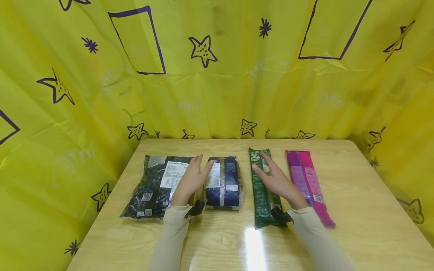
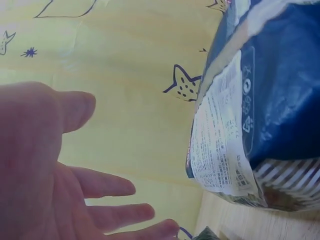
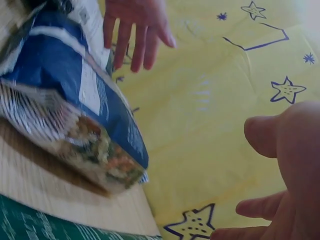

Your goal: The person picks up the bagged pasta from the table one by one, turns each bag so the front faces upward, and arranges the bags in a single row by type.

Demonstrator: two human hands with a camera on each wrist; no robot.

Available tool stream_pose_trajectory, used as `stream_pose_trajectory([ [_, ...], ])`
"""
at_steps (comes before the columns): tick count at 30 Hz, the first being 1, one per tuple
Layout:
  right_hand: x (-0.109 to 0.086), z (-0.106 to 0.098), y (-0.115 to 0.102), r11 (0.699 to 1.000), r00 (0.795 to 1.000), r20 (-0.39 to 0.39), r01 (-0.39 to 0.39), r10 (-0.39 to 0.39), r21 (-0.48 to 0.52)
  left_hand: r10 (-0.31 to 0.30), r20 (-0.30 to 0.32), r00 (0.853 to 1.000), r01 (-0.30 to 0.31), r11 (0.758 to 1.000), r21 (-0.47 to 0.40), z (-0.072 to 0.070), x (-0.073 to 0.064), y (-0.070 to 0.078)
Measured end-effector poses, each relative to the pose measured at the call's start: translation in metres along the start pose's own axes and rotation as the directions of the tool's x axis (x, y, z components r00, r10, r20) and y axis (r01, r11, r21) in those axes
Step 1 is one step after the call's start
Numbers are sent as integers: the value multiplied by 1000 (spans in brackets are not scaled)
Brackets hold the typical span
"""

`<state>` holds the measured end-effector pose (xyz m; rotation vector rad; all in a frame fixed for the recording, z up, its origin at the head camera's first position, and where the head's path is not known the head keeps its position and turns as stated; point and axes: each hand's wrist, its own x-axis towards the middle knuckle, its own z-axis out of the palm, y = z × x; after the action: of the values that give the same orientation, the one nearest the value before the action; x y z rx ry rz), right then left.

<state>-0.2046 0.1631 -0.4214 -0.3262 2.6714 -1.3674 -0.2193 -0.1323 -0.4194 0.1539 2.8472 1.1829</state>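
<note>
My left hand is held over the right side of a large dark plastic bag, its fingers straight and holding nothing. Just to its right lies a blue bag with a white label; the left wrist view shows that blue bag beside the spread fingers. My right hand is above a long green packet, thumb and fingers apart, with nothing in its grasp. Through the blue bag's clear end, the right wrist view shows small multicoloured pieces.
A pink and purple packet lies right of the green one. All the packages form a row across the wooden table. A yellow curtain with drawn stars hangs behind and along both sides. Each wrist wears a black strap.
</note>
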Motion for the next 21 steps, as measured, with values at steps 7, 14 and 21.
stream_pose_trajectory([
  [7, 1, 9, -4, 994, 999, 28, -40, 37, 101, -43, 43, 998, 44, 998, -37, 1, 0, -6],
  [14, 4, 25, -4, 953, 990, 120, -103, 71, 286, -74, 95, 993, 78, 996, -37, 2, 0, -13],
  [21, 9, 41, -2, 842, 964, 217, -243, 154, 481, -105, 182, 978, 108, 994, -6, 3, 4, -13],
])
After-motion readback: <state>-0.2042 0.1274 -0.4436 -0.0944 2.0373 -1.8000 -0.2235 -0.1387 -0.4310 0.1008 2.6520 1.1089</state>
